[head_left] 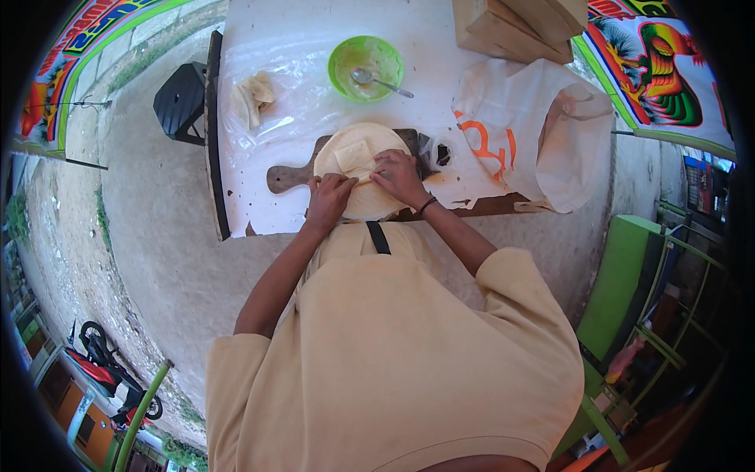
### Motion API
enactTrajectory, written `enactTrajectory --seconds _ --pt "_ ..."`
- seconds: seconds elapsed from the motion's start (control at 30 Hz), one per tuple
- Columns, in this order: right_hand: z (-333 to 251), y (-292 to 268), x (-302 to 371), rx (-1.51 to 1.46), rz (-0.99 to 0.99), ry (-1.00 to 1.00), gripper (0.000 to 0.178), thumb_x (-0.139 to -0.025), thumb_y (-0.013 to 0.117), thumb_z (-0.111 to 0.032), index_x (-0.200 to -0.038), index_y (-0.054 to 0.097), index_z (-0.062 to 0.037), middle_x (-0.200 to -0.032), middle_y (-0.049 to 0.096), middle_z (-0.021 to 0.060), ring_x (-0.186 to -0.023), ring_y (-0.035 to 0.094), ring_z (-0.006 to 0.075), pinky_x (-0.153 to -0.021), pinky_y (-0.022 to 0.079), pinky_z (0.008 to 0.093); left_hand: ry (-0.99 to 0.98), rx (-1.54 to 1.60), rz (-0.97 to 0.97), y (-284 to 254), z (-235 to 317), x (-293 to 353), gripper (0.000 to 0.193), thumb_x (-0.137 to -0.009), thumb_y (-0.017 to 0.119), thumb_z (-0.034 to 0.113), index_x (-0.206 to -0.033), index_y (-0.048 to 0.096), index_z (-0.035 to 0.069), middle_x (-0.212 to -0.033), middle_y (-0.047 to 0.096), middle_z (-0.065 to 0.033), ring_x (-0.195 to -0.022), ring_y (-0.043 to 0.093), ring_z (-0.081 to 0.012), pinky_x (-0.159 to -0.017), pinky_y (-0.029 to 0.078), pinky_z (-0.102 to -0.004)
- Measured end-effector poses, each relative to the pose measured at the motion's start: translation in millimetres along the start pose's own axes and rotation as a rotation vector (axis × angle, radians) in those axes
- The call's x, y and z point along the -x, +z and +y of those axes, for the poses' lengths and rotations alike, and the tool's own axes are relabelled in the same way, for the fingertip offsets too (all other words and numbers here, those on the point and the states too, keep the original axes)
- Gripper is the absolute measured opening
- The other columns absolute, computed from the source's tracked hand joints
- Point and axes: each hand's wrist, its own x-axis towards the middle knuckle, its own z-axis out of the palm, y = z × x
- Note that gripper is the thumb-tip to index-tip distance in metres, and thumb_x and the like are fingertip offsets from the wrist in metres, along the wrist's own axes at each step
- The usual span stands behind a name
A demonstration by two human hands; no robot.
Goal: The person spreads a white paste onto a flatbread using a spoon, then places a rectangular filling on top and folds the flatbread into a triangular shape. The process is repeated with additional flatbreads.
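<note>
We have the fingers of our left hand (330, 200) and right hand (399, 178) curled closed on a thin, round, pale cream sheet (371, 204), pinching a narrow fold between them. The sheet lies directly under our fingertips, spreading out on the near and far sides, with a squarish flap just beyond the pinch. Beneath is a dark wooden paddle-shaped board (289, 178), its handle pointing left. On its far side stands a bright green round bowl (335, 71) with a shiny metal spoon (391, 87); rightward lies a white plastic bag (519, 102) with orange marks.
</note>
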Motion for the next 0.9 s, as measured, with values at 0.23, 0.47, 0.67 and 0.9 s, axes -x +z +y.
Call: enactTrajectory --seconds 0.23,0.47,0.67,0.9 --pt "-2.6 -0.8 -4.3 0.055 -0.020 0.012 0.016 -0.075 0.073 -0.026 -0.085 0.069 -0.0147 -0.109 0.061 0.0001 -0.109 0.053 0.0217 -0.086 0.036 0.0410 0.024 -0.063 -0.002 -5.7 5.1 -6.2 0.027 -0.079 0.068 0.016 -0.106 0.068 0.013 -0.102 0.060 -0.0027 -0.101 0.055 -0.0193 -0.088 0.034 -0.0436" --pt "-23.2 -13.3 11.4 0.289 -0.007 -0.197 0.029 -0.074 0.071 -0.029 -0.100 0.071 -0.0162 -0.127 0.052 0.0052 -0.121 0.045 0.0271 -0.093 0.033 0.0479 -0.019 0.115 -0.131 -21.7 1.5 -4.9 0.037 -0.077 0.069 0.026 -0.112 0.065 0.014 -0.122 0.054 -0.0039 -0.120 0.047 -0.0210 -0.095 0.031 -0.0480" --pt "-30.5 1.6 14.9 0.428 -0.076 -0.193 0.051 -0.079 0.061 -0.025 -0.129 0.055 -0.0185 -0.147 0.037 0.0064 -0.136 0.033 0.0233 -0.097 0.028 0.0581 -0.039 -0.015 -0.175 -24.9 2.8 -6.4 0.075 -0.077 0.066 0.036 -0.143 0.037 0.015 -0.151 0.030 -0.0068 -0.140 0.027 -0.0234 -0.106 0.020 -0.0566" --pt "-32.0 13.3 13.1 0.526 -0.155 -0.182 0.059 -0.084 0.055 -0.026 -0.141 0.042 -0.0145 -0.151 0.034 0.0034 -0.140 0.029 0.0206 -0.101 0.021 0.0628 0.000 -0.138 -0.361 -19.4 -12.3 -14.0 0.083 -0.080 0.063 0.037 -0.149 0.026 0.013 -0.158 0.017 -0.0070 -0.146 0.016 -0.0257 -0.110 0.011 -0.0625"
